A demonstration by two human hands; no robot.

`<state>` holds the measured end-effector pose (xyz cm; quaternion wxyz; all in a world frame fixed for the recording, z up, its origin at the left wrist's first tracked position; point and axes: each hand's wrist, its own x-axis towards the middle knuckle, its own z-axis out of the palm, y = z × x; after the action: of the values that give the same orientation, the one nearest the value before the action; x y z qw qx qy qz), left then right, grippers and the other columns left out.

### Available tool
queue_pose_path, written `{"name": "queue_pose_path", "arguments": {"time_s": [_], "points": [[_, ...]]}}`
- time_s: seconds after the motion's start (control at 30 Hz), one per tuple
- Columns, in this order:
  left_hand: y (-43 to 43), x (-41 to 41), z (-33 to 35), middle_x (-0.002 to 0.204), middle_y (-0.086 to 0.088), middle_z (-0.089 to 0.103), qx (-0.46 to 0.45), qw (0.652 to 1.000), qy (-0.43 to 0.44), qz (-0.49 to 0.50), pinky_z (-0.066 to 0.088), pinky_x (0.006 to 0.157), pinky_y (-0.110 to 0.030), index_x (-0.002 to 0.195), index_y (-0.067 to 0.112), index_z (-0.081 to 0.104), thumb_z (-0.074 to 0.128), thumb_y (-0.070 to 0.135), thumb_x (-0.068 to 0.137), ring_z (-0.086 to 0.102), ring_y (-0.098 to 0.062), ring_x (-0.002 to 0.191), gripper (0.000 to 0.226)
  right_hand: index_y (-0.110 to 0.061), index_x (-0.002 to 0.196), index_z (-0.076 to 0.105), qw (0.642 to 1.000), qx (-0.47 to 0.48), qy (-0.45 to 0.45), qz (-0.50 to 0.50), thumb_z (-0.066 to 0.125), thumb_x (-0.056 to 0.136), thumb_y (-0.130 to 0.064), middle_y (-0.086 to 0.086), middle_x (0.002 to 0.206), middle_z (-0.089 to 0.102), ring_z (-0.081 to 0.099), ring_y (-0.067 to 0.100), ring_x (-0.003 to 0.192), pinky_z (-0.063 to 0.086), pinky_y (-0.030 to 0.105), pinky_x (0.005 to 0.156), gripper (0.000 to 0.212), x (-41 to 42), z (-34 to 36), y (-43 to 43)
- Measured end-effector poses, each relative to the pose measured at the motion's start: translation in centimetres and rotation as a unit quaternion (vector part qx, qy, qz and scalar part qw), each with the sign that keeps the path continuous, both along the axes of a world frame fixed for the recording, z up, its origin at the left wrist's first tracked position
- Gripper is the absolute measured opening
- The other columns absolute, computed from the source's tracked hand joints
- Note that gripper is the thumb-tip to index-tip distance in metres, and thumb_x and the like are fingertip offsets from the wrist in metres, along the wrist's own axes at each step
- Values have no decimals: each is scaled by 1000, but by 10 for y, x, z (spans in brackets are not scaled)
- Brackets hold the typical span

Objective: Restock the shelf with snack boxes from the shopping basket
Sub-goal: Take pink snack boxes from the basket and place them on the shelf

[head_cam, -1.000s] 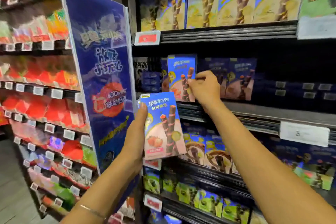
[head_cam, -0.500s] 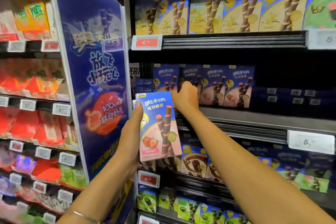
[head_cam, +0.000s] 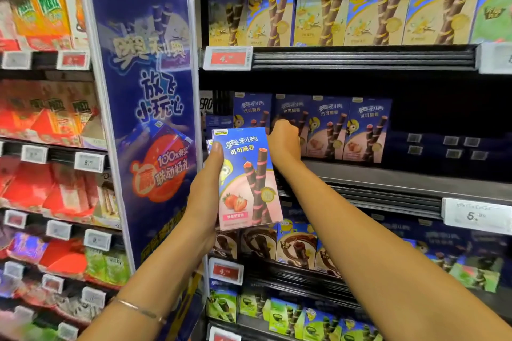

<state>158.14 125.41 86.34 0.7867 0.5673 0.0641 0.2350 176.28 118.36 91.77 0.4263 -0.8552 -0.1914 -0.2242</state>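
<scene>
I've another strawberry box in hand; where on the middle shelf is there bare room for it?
Bare shelf front lies right of the row of strawberry boxes, before the dark boxes set back. Top shelf's vanilla boxes stand packed edge to edge.

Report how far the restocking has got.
Done: four strawberry boxes stand on the middle shelf. In hand: the right hand touches that row, and the left hand holds another box. Left: shelve it beside them. The basket is out of view.
</scene>
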Motion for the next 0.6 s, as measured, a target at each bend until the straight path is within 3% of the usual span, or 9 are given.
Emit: {"name": "queue_pose_path", "arguments": {"time_s": [0.2, 0.37, 0.47, 0.6], "points": [[4, 3, 1, 120, -15, 77, 9, 1000, 2, -6, 50, 105, -67, 129, 19, 70, 50, 74, 90, 73, -43, 111, 71, -9, 85, 46, 1000, 5, 13, -3, 64, 97, -23, 11, 95, 57, 52, 32, 80, 38, 36, 64, 26, 1, 1, 0], [7, 5, 1, 118, -14, 78, 13, 1000, 4, -4, 51, 105, -65, 129, 20, 70, 48, 73, 94, 74, -40, 109, 67, -9, 87, 48, 1000, 6, 15, -2, 65, 97, -23, 16, 103, 65, 63, 35, 89, 43, 36, 65, 24, 3, 0, 1], [5, 5, 2, 118, -13, 78, 17, 1000, 2, -6, 51, 105, -65, 128, 22, 71, 48, 72, 95, 75, -40, 108, 64, -11, 78, 46, 1000, 11, 26, 12, 66, 97, -24, 13, 95, 62, 61, 29, 83, 42, 34, 61, 30, 4, -1, -2], [4, 5, 6, 119, -14, 77, 9, 1000, -1, -8, 51, 105, -66, 127, 22, 71, 48, 72, 95, 74, -41, 110, 63, -16, 78, 45, 992, 111, 32, 41, 65, 96, -39, 1, 82, 54, 53, 18, 72, 37, 29, 52, 35, -13, -1, -19]]}}
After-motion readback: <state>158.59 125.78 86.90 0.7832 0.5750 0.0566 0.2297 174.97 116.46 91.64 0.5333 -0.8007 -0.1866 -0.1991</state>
